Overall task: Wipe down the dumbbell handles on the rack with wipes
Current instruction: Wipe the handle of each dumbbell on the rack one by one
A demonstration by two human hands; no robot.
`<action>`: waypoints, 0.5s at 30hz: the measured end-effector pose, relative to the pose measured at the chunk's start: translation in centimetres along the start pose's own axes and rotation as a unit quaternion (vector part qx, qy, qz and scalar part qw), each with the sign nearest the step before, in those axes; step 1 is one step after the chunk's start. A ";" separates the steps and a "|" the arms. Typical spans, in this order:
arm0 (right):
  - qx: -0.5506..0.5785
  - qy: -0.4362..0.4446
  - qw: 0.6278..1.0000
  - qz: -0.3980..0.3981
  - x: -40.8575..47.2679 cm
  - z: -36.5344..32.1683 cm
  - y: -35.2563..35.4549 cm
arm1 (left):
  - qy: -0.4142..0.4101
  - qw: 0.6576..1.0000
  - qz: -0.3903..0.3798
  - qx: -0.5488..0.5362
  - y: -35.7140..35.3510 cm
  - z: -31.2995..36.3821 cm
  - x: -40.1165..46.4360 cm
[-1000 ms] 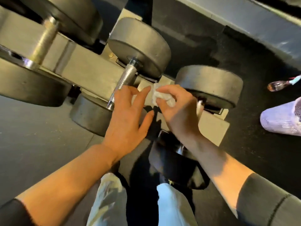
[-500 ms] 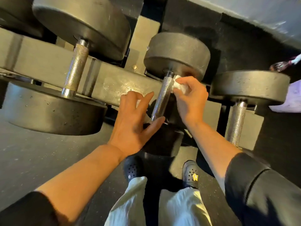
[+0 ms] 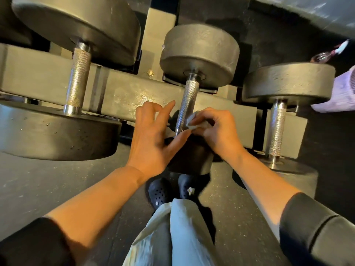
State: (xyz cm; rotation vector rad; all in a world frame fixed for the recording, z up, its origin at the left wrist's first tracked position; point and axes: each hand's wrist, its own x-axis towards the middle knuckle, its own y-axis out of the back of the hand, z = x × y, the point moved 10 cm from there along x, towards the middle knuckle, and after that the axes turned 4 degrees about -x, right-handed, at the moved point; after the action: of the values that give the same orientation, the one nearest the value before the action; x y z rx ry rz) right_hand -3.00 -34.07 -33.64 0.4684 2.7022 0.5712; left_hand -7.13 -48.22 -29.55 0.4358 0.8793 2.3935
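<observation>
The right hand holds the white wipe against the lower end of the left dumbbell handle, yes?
Not quite. The right hand holds the white wipe against the lower end of the middle dumbbell handle, not the left one, as the head view shows.

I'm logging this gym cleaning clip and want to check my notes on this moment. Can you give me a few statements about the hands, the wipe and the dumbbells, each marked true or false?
1. The right hand pinches the white wipe against the middle dumbbell handle. True.
2. The wipe sits at the top of that handle, by the upper weight head. False: it is near the handle's lower end.
3. The left hand grips the large dumbbell's handle. False: its fingers are spread and hold nothing, beside the middle handle.
4. The right dumbbell's handle has no hand on it. True.
</observation>
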 end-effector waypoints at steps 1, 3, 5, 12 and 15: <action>0.000 -0.013 1.000 -0.021 -0.1 0.4 -0.3 | 0.002 1.000 -0.003 0.002 -0.1 -0.1 0.0; -0.009 0.002 1.000 0.000 -0.4 0.0 0.2 | 0.012 1.000 -0.008 0.007 -0.3 -0.2 0.1; -0.116 0.064 0.981 0.143 -0.3 -1.5 2.9 | 0.024 1.000 -0.011 0.013 -0.4 -0.4 0.1; -0.157 0.136 0.953 0.218 2.0 -4.5 2.4 | 0.035 0.999 -0.009 0.017 -0.3 -0.7 0.1; -0.178 0.167 0.954 0.173 1.3 -4.2 2.0 | 0.042 0.999 -0.005 0.018 -0.3 -0.7 0.0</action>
State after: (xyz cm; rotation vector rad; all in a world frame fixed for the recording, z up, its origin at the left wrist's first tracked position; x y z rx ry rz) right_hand -5.25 -33.24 -29.46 0.8129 2.7426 1.3141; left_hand -7.36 -48.39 -30.29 0.3460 0.9598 2.4053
